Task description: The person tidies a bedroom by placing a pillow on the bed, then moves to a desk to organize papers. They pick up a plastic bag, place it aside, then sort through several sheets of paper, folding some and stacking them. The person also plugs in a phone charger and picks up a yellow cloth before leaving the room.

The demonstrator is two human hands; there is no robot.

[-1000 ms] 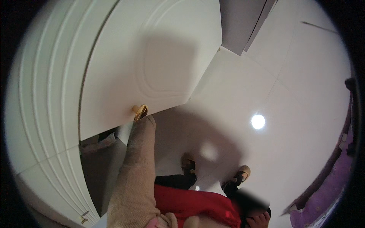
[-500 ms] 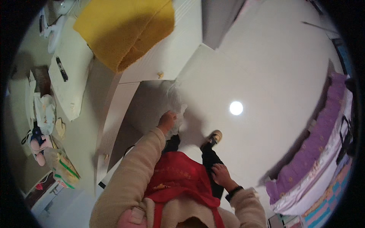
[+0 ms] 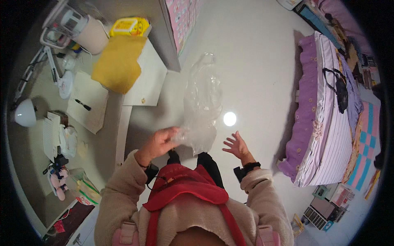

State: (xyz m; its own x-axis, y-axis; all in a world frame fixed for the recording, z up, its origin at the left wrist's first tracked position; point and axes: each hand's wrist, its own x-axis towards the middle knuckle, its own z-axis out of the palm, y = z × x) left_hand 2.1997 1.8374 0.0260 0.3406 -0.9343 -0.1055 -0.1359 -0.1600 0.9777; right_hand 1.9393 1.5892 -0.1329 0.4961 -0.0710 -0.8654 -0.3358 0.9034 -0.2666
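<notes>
with the right hand [image 3: 238, 146] spread and empty and the left hand [image 3: 160, 142] seemingly pinching, through blur, the near end of a clear plastic bag [image 3: 203, 92] stretched ahead over the pale floor [image 3: 256, 69], a slack one-sided hold could let it slip.

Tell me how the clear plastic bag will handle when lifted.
The clear plastic bag is probably floppy, given its creased outline. Its thin, see-through film suggests little weight for its size, and glossy highlights hint at slipperiness.
</notes>
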